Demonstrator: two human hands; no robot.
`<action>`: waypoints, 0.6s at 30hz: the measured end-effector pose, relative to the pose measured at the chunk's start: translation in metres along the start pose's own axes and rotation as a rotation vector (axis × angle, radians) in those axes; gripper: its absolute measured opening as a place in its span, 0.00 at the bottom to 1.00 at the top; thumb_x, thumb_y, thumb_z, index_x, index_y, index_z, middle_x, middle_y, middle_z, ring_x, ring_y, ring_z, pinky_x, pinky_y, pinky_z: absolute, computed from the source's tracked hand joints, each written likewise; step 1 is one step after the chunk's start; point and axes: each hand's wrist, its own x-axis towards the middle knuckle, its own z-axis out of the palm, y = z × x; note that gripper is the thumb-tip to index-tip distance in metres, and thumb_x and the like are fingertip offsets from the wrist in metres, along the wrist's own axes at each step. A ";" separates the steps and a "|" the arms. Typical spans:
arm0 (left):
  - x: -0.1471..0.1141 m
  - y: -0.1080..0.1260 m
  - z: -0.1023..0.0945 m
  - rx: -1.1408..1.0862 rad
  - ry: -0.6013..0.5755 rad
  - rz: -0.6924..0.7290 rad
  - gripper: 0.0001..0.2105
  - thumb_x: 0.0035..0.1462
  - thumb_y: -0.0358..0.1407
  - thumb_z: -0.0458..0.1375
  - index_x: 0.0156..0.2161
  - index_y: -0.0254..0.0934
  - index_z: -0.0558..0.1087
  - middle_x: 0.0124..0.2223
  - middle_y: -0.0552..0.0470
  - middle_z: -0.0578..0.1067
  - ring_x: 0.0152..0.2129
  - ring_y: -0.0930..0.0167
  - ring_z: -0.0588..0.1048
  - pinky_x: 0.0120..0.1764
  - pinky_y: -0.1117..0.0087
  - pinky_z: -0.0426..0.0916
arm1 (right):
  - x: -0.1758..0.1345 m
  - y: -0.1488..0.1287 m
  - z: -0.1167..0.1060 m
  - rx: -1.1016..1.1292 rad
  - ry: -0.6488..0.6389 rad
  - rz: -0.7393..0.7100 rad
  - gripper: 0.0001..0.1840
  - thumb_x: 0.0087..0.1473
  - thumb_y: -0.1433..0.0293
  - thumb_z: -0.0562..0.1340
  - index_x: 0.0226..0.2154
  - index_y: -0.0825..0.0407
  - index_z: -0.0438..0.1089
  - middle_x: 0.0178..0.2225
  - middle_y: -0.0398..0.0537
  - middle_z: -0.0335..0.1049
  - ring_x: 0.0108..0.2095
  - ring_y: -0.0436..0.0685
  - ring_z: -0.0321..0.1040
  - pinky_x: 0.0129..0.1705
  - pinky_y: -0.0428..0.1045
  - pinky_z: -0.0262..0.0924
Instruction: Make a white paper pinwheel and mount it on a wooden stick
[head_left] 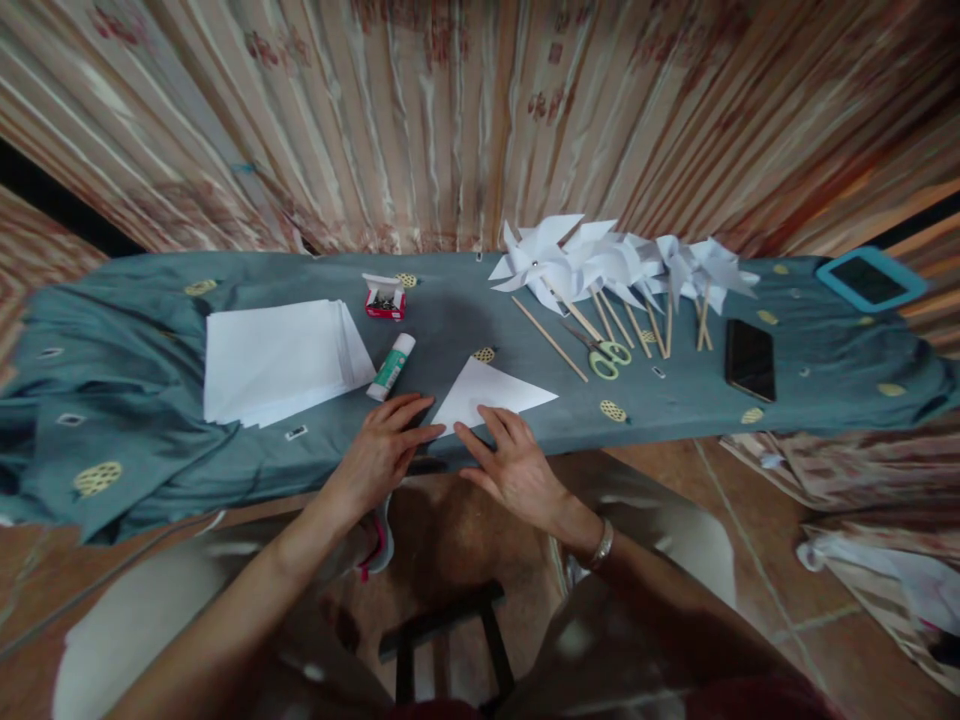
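A white sheet of paper folded into a triangle (491,388) lies on the cloth-covered table in front of me, its long edge towards me. At its near left corner, my left hand (379,455) rests with fingers stretched out and the thumb touching the paper. My right hand (516,470) lies over the middle of the near edge, fingers spread and fingertips pressing on the sheet. Neither hand is closed round anything. Just beyond my left fingers is a glue stick (391,368), lying tilted beside a stack of white paper (274,360).
An opened small red box (385,300) holds small dark pieces. To the right are a loose wooden stick (551,340), green-handled scissors (609,358) and several white paper pinwheels (536,265) on sticks. Farther right lie a dark phone (750,360) and a blue-framed tablet (829,275).
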 end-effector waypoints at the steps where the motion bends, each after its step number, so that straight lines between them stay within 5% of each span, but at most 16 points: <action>1: -0.001 0.001 -0.001 -0.001 0.001 0.000 0.18 0.60 0.26 0.50 0.49 0.42 0.77 0.59 0.45 0.71 0.57 0.61 0.66 0.56 0.51 0.65 | 0.000 0.001 -0.001 -0.001 0.002 -0.007 0.30 0.61 0.57 0.58 0.62 0.51 0.62 0.60 0.67 0.60 0.59 0.70 0.57 0.58 0.65 0.58; 7: -0.004 0.006 -0.013 -0.069 0.044 -0.056 0.17 0.57 0.24 0.48 0.44 0.35 0.78 0.48 0.44 0.79 0.46 0.64 0.75 0.50 0.58 0.72 | 0.009 -0.004 -0.004 0.024 0.051 -0.018 0.21 0.63 0.64 0.57 0.56 0.53 0.67 0.57 0.61 0.66 0.57 0.67 0.60 0.58 0.64 0.59; 12: -0.002 -0.001 -0.018 -0.099 0.208 -0.135 0.18 0.56 0.26 0.47 0.44 0.35 0.78 0.48 0.45 0.80 0.46 0.64 0.77 0.52 0.59 0.72 | 0.030 -0.028 0.003 0.095 0.062 0.007 0.16 0.61 0.70 0.60 0.50 0.56 0.70 0.52 0.61 0.71 0.52 0.64 0.65 0.53 0.60 0.64; 18: 0.002 -0.005 -0.017 -0.137 0.256 -0.154 0.17 0.56 0.28 0.48 0.44 0.34 0.78 0.47 0.44 0.80 0.46 0.64 0.77 0.53 0.58 0.71 | 0.037 -0.048 0.013 0.129 0.127 0.069 0.11 0.62 0.74 0.57 0.44 0.54 0.74 0.48 0.55 0.74 0.48 0.61 0.67 0.51 0.56 0.67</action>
